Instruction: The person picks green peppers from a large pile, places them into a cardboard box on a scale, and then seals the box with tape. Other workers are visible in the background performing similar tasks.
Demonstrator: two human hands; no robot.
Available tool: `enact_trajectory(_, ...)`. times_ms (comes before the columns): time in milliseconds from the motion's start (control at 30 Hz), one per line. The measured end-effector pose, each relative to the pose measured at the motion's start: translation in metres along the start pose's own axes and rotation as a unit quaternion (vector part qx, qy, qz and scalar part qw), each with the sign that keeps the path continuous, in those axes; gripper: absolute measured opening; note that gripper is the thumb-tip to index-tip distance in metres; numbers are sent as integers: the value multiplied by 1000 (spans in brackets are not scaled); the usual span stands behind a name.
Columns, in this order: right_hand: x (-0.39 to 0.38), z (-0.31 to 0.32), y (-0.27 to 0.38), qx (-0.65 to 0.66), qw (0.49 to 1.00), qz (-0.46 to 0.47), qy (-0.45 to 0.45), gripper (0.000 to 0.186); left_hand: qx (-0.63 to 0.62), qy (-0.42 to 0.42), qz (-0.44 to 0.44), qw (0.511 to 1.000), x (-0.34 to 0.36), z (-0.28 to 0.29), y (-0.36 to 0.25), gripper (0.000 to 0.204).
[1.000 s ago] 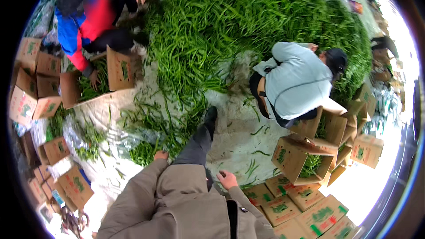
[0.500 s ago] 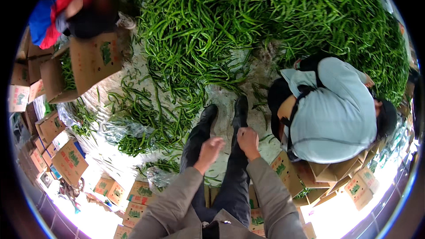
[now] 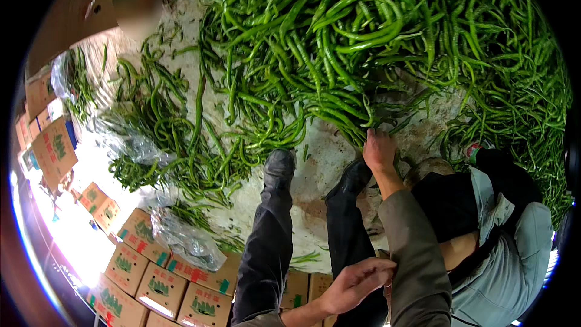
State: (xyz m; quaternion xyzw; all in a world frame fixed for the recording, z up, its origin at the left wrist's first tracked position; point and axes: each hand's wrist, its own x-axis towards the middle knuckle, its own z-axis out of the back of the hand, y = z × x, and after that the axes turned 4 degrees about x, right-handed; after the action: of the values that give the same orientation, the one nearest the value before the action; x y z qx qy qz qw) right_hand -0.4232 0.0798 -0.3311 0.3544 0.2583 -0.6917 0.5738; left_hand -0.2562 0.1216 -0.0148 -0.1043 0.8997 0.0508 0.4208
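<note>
Long green chili peppers (image 3: 339,42) lie in a big heap across the ground ahead of me. My right hand (image 3: 379,151) reaches down to the heap's near edge, beside my right shoe (image 3: 350,180). Its back faces up and its fingertips are hidden, so whether it grips any pepper does not show. Several pepper ends lie right against it. Close to my body, my left hand (image 3: 357,284) is at the sleeve (image 3: 411,248) of my right arm, its fingers loosely bent and partly spread, with nothing seen in them.
A person in a light grey top (image 3: 520,260) crouches close at my right. Clear plastic bags (image 3: 184,236) and a smaller pepper pile (image 3: 145,169) lie left. Printed cardboard boxes (image 3: 160,287) are stacked at the lower left; a larger carton (image 3: 72,12) stands upper left.
I have bent closer to the heap. My right hand has moved forward from above my legs to the peppers' edge. My left hand has shifted right and back, toward my right sleeve.
</note>
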Motion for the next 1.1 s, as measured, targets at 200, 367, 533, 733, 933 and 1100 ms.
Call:
enact_trajectory(200, -84, -32, 31, 129, 977, 77, -151, 27, -60, -202, -16, 977, 4, 35, -14, 30)
enact_trajectory(367, -113, -18, 38, 202, 952, 106, -207, 13, -48, -199, -38, 978, 7, 45, -27, 31)
enact_trajectory(533, -81, -20, 58, 353, 913, 24, -205, 24, -56, -186, 3, 981, 0, 52, -24, 32)
enact_trajectory(733, -22, 21, 122, 564, 776, -17, -283, 23, -24, -201, 6, 979, -6, 54, -38, 39)
enact_trajectory(933, -77, 69, 152, 507, 780, 264, -253, 12, 61, -466, -218, 855, -14, 73, -47, 87)
enact_trajectory(1100, -151, 80, 125, 357, 788, 465, -189, 26, 70, -393, -228, 888, -18, 77, -69, 45)
